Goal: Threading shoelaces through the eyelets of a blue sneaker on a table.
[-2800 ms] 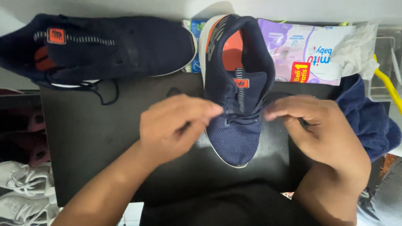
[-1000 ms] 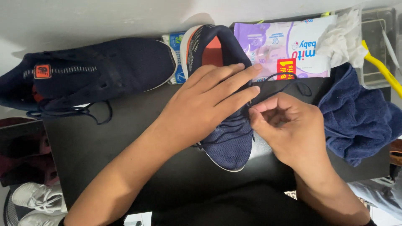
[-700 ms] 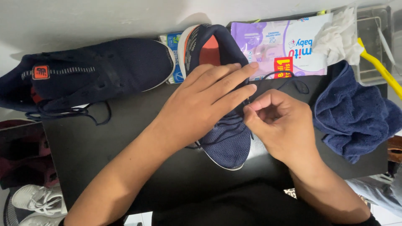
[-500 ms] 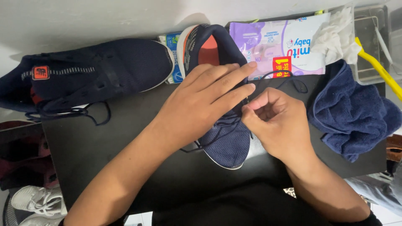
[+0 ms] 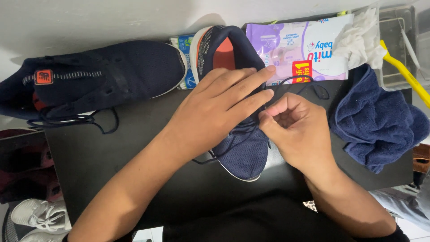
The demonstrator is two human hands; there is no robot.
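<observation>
A navy knit shoe with an orange lining and a white sole edge stands near the middle of a black tabletop, toe pointing toward the near edge and heel at the far side against a white wall. Its dark lace is loose — one end loops out to the right across the table, another strand trails off the left side of the toe.

The left hand lies flat over the top of the shoe, fingers stretched out and close together, pressing on the tongue area rather than gripping anything. The right hand sits just to the right, touching the shoe's side, its fingers curled in with thumb and forefinger pinched on the lace where it leaves the eyelets.

To the left lies the matching second shoe, on its side with its own laces hanging. At the far right are a purple-and-white wipes packet, a crumpled white tissue and a yellow-handled brush — with a dark blue towel bunched nearer. White sneakers sit on the floor at near left.
</observation>
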